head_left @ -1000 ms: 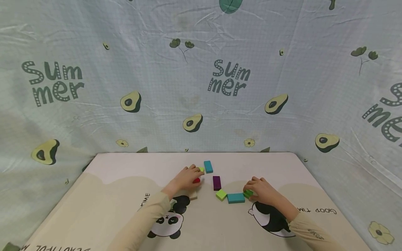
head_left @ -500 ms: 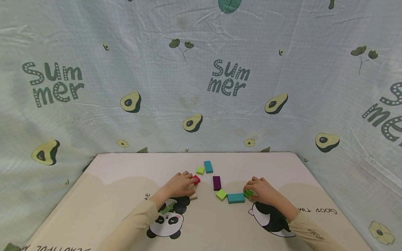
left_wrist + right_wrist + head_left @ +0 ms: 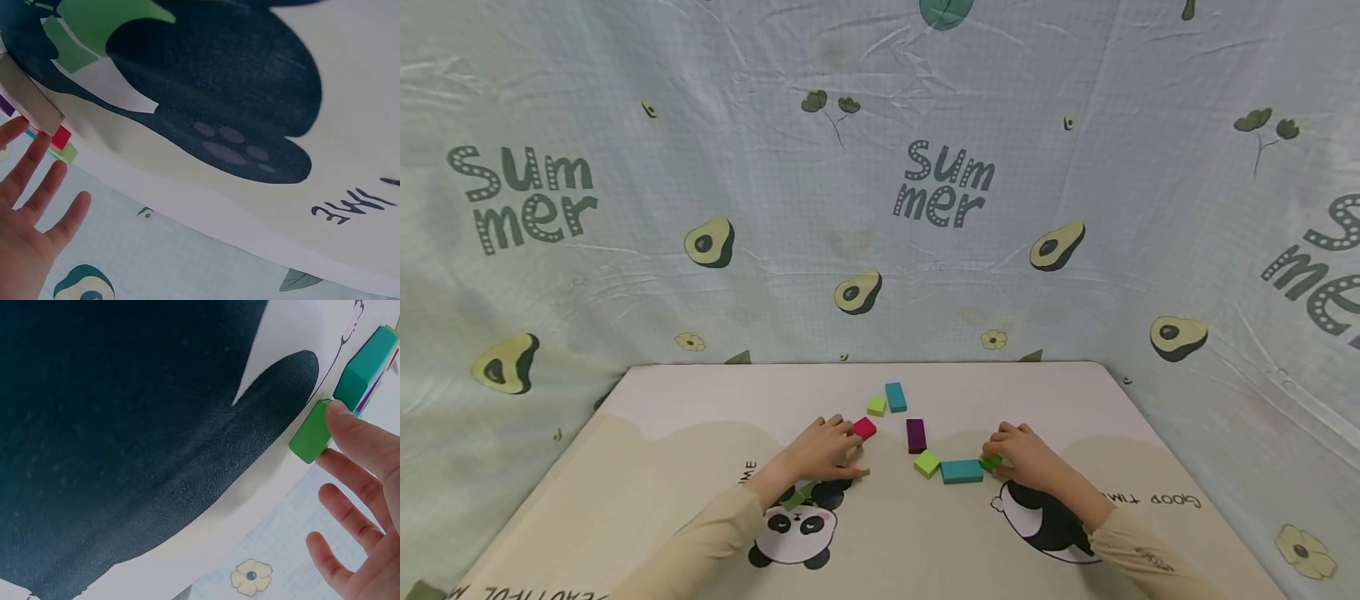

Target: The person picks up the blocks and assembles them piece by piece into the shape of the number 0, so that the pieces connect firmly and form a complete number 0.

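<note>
My left hand (image 3: 823, 450) is over a tan wooden block (image 3: 28, 97), with the thumb on its near side and fingertips on its far side; most of the block is hidden in the head view. A red block (image 3: 865, 428) lies just beyond those fingers. On the right, my right hand (image 3: 1028, 454) pinches a green block (image 3: 311, 432) between thumb and index finger, the other fingers spread. That block stands at the end of a teal block (image 3: 962, 472), whose other end meets a lime green block (image 3: 927, 464).
A purple block (image 3: 916, 436) lies behind the lime green one. Farther back are another lime block (image 3: 876, 406) and a teal block (image 3: 896, 397), side by side. The table (image 3: 700, 392) has printed panda pictures, and a patterned curtain (image 3: 775, 167) hangs behind it.
My left hand has drawn back from the red block toward me, down to the tan wooden block, uncovering the red and far lime blocks. My right hand stays at the green block.
</note>
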Demonstrator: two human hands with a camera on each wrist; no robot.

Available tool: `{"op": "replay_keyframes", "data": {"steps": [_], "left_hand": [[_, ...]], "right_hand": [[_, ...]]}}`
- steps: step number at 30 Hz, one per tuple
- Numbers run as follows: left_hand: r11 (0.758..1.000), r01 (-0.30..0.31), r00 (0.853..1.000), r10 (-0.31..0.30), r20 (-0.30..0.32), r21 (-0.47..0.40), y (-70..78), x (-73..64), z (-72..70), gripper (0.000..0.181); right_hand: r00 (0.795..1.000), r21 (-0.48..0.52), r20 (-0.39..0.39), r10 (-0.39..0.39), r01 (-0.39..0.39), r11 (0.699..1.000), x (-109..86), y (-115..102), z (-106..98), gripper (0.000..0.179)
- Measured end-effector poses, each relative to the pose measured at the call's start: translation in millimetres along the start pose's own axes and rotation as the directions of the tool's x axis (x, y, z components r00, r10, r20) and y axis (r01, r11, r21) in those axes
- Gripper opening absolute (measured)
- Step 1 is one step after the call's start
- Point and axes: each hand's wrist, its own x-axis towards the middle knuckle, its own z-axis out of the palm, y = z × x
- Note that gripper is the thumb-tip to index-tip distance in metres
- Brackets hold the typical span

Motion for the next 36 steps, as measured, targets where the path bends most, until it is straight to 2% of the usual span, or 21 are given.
{"op": "replay_keyframes", "data": {"steps": [5,11,14,15,20,21,22,26,31,36], "left_hand": [[1.000,0.002,1.000,-0.002,-0.006,0.013,1.9,-1.8,0.9,0.036],[1.000,0.017,1.000,-0.017,0.006,0.009,3.5,-1.8,2.2,0.036],[1.000,0.013,1.000,-0.013,0.010,0.005,4.6,-1.9,2.0,0.037],[1.000,0.010,1.000,-0.010,0.008,0.006,4.9,-1.9,1.6,0.037],[0.999,-0.002,1.000,0.002,-0.024,0.036,4.7,-0.4,0.2,0.037],[0.999,0.003,1.000,-0.002,-0.029,0.035,4.7,0.5,0.3,0.037],[0.999,0.007,0.999,-0.006,-0.038,0.034,4.5,1.7,0.6,0.037],[1.000,0.023,0.997,-0.022,-0.072,0.005,5.1,8.3,0.7,0.039],[1.000,-0.007,0.992,0.008,-0.124,0.009,6.7,16.0,-4.4,0.041],[0.999,-0.035,0.991,0.032,-0.127,-0.018,11.6,24.5,-8.0,0.042]], "right_hand": [[1.000,0.003,0.004,-0.011,0.011,1.000,-0.8,0,0,0.014],[0.997,-0.041,-0.057,-0.059,0.057,0.998,-3.3,-1,1,0.011],[0.997,-0.060,-0.048,-0.062,0.059,0.996,-5.3,-2,0,0.010],[0.994,-0.067,-0.071,-0.078,0.073,0.995,-6.4,1,5,0.004],[0.998,-0.064,-0.036,-0.059,0.057,0.996,-10.2,-2,-1,0.010],[0.998,-0.062,-0.029,-0.052,0.050,0.997,-10.9,-3,-3,0.012],[1.000,-0.054,0.010,-0.028,0.029,0.998,-11.3,-8,-10,0.017],[0.999,-0.038,0.033,-0.010,0.011,0.999,-13.5,-10,-13,0.019],[0.999,-0.033,0.040,0.000,0.002,0.999,-16.3,-12,-15,0.020],[0.997,-0.019,0.070,0.022,-0.021,1.000,-18.1,-12,-16,0.021]]}}
